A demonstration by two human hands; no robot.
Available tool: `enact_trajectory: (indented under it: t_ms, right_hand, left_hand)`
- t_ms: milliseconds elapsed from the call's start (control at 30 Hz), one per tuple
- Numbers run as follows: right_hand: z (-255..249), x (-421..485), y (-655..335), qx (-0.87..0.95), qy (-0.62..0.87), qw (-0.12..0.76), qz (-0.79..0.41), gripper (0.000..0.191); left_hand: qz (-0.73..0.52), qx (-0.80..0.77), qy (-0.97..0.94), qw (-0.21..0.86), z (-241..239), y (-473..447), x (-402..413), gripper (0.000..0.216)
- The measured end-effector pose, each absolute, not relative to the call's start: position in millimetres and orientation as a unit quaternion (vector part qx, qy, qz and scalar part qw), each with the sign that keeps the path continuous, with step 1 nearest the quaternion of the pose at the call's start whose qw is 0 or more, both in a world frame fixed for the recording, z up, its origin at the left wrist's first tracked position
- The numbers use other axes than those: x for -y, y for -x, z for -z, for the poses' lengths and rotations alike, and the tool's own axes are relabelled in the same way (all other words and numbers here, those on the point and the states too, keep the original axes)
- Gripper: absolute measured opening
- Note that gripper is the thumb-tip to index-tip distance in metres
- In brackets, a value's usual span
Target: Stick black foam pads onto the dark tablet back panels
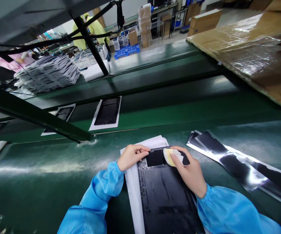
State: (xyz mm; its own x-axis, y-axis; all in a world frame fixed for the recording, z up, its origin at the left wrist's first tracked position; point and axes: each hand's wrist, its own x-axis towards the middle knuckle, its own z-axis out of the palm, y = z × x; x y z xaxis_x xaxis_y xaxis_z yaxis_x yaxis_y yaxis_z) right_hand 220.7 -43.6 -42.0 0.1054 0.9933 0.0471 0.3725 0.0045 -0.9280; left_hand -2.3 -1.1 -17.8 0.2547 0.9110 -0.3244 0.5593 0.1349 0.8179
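Note:
A black tablet-like panel (pixel 167 195) with small circuit parts along its left edge lies on white sheets (pixel 133 188) in front of me. My left hand (pixel 132 157) is at its top left corner, thumb and fingers pinched together; whether anything is between them I cannot make out. My right hand (pixel 190 169) grips a folded white and yellowish cloth (pixel 171 156), pressed against the upper part of the panel. Beside the cloth, a black rectangular patch (pixel 154 158) sits on the panel between my two hands. Blue sleeves cover both forearms.
Black film strips (pixel 238 162) lie to the right. On the green belt (pixel 160 113) beyond, a similar panel (pixel 108 111) rests on white paper, with others farther left. A dark green post (pixel 33 113) slants across the left; cardboard (pixel 252 48) overhangs the back right.

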Motion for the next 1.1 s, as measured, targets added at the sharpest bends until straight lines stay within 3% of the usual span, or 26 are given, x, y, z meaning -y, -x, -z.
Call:
enact_trajectory:
  t_ms: [733,1100]
  right_hand:
    - [41.0,43.4,-220.4,0.589,0.606,0.413,-0.340,0.025]
    - [42.0,44.6,-220.9,0.621,0.590,0.402,-0.323,0.022]
  left_hand:
    - [-0.183,-0.582,-0.649,0.454,19.7,2.0,2.2,0.022]
    - [-0.157,-0.579,-0.734,0.317,16.9,-3.4,10.8,0.017]
